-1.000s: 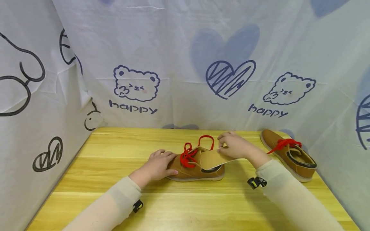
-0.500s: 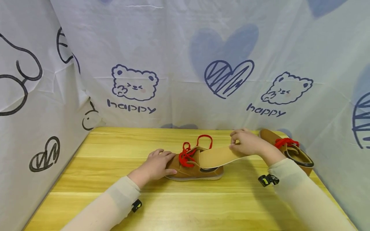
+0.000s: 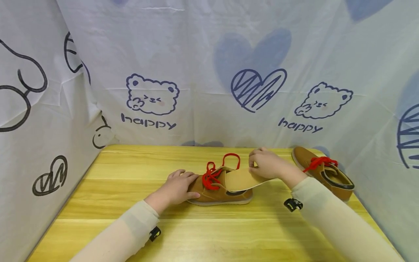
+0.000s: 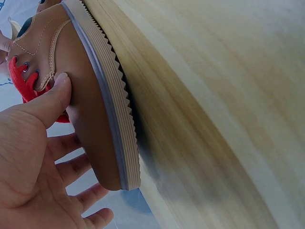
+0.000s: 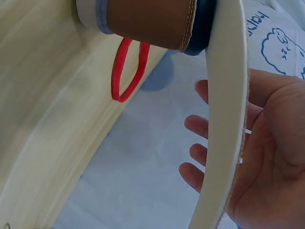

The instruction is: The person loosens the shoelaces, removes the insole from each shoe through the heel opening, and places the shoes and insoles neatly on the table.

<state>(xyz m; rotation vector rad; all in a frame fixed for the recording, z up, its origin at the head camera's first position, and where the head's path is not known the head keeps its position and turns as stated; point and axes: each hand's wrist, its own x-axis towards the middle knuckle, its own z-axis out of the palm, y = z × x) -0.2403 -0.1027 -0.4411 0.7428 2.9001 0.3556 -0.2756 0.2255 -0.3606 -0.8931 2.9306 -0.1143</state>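
A brown shoe (image 3: 214,197) with red laces (image 3: 211,178) lies sideways in the middle of the table, toe to the left. My left hand (image 3: 175,188) grips its toe, the thumb (image 4: 61,90) on the near side and the fingers spread behind. A tan insole (image 3: 240,179) slopes up out of the shoe opening, its front end hidden inside. The right hand (image 3: 268,165) holds the insole's raised rear part between thumb and fingers. In the right wrist view the insole's pale underside (image 5: 225,95) faces the camera, with fingertips showing past its edge.
Another brown shoe (image 3: 340,185) with red laces stands at the right edge of the wooden table (image 3: 209,236). A printed white cloth (image 3: 196,72) hangs behind and at both sides. One lace loop (image 3: 231,155) sticks up behind the middle shoe.
My right hand first draws the insole out to the right, then comes back left, so less of the insole shows than half a second ago. The left hand keeps its grip on the toe.
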